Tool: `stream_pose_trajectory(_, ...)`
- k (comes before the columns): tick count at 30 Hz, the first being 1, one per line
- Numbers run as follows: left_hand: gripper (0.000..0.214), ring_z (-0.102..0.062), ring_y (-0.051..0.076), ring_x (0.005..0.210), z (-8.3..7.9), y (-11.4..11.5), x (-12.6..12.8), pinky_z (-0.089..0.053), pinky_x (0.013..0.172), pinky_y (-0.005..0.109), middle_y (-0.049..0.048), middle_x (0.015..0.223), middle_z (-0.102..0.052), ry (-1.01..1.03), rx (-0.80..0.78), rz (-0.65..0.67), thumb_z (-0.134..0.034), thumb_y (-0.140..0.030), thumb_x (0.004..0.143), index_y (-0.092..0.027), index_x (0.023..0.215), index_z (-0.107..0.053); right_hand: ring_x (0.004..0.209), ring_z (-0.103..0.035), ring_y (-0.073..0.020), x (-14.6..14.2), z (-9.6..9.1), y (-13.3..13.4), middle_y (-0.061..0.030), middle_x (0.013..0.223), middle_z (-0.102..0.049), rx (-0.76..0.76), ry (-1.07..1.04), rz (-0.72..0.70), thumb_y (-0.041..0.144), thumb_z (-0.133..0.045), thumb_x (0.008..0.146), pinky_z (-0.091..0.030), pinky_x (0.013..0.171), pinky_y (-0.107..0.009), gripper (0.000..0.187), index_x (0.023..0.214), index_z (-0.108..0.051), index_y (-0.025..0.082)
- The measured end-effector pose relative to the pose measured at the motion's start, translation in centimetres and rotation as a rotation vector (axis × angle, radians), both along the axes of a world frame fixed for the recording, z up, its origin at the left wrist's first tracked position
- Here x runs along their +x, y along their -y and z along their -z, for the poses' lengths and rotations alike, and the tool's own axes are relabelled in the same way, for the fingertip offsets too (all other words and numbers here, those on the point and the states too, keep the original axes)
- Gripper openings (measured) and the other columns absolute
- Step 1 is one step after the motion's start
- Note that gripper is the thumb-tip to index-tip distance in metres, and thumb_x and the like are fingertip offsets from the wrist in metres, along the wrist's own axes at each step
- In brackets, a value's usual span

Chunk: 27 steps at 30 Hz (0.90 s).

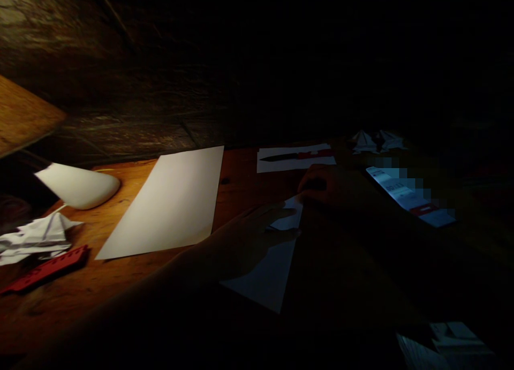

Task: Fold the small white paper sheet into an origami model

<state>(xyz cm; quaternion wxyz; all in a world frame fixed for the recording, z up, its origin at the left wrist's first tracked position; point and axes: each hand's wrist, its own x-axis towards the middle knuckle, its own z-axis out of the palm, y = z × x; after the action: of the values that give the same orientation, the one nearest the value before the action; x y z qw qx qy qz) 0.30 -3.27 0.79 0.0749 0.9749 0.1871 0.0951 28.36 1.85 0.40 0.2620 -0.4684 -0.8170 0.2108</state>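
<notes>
Left fingers (pixel 281 213) extended over paper (pixel 263 276); right fingers (pixel 307 178) at its corner; grip unclear

- Folded paper (pixel 271 279): dim bluish grey, plain.
- Large paper sheet (pixel 168 198): plain cream-white, greyer toward its lower edge.
- Wooden tabletop (pixel 106 273): orange-brown with darker grain, fading to near black at the right.
- Knife (pixel 299 156): its blade was blackish, its handle red with a pale mark.
- Phone (pixel 395 188): pale blue screen with darker digits and a dark red patch.
- Lampshade (pixel 28 113): mottled amber-brown.
- Lamp base (pixel 82 187): creamy white.
- Crumpled paper (pixel 40 236): white, streaked with grey creases.
- Flat strip (pixel 48 268): red with dark marks.
</notes>
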Motion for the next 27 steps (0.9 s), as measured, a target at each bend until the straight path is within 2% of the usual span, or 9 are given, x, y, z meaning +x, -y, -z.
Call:
stream_pose_trajectory(6, 0.083, -0.030, 0.028, 0.155, 0.3, 0.1, -0.1, -0.041, 0.120, 0.053, 0.0057, 0.164, -0.037, -0.008, 0.004, -0.012, -0.043, 0.012, 0.080, -0.034, 0.149, -0.052, 0.088, -0.068, -0.0216, 0.0, -0.3, 0.0, -0.0040, 0.096, -0.074, -0.026, 0.004, 0.011, 0.029, -0.073, 0.085, -0.049, 0.082, -0.035, 0.007, 0.088, -0.078, 0.024)
stream_pose_trajectory(10, 0.084, -0.022, 0.028, 0.158, 0.3, 0.2, -0.2, -0.032, 0.125, 0.056, 0.0039, 0.169, -0.030, -0.052, 0.020, -0.018, -0.042, 0.013, 0.078, -0.032, 0.149, -0.051, 0.088, -0.067, -0.0209, 0.0, -0.6, 0.1, -0.0035, 0.095, -0.073, -0.042, 0.003, 0.011, 0.026, -0.073, 0.084, -0.049, 0.081, -0.035, 0.005, 0.086, -0.078, 0.024)
stream_pose_trajectory(13, 0.084, -0.021, 0.028, 0.158, 0.2, 0.2, -0.2, -0.032, 0.125, 0.056, 0.0013, 0.170, -0.025, -0.065, 0.021, -0.020, -0.044, 0.011, 0.080, -0.034, 0.150, -0.051, 0.089, -0.068, -0.0212, 0.0, -0.8, 0.1, -0.0029, 0.095, -0.074, -0.042, -0.014, 0.019, 0.022, -0.072, 0.083, -0.049, 0.084, -0.035, 0.007, 0.087, -0.078, 0.025)
stream_pose_trajectory(18, 0.079, -0.024, 0.030, 0.157, 0.2, 0.2, -0.1, -0.032, 0.125, 0.056, 0.0035, 0.169, -0.029, -0.033, 0.033, -0.017, -0.043, 0.010, 0.081, -0.032, 0.148, -0.054, 0.092, -0.070, -0.0213, 0.0, -1.1, 0.1, -0.0033, 0.100, -0.078, -0.089, -0.030, 0.092, 0.021, -0.062, 0.091, -0.049, 0.088, -0.037, 0.016, 0.093, -0.078, 0.024)
stream_pose_trajectory(21, 0.078, -0.026, 0.030, 0.157, 0.2, 0.2, 0.0, -0.033, 0.125, 0.055, 0.0050, 0.168, -0.031, -0.034, 0.027, -0.016, -0.044, 0.009, 0.082, -0.031, 0.147, -0.055, 0.089, -0.070, -0.0208, -0.3, -0.9, 0.3, -0.0046, 0.096, -0.077, -0.062, -0.057, 0.110, 0.028, -0.063, 0.093, -0.050, 0.085, -0.036, 0.015, 0.091, -0.076, 0.021)
stream_pose_trajectory(27, 0.078, -0.024, 0.029, 0.158, 0.1, 0.2, 0.1, -0.033, 0.124, 0.057, 0.0070, 0.167, -0.033, -0.052, 0.020, -0.016, -0.044, 0.010, 0.082, -0.032, 0.147, -0.053, 0.084, -0.068, -0.0206, -0.7, 0.5, 0.2, -0.0042, 0.094, -0.074, 0.006, -0.049, 0.078, 0.033, -0.074, 0.084, -0.049, 0.075, -0.034, 0.012, 0.091, -0.075, 0.023)
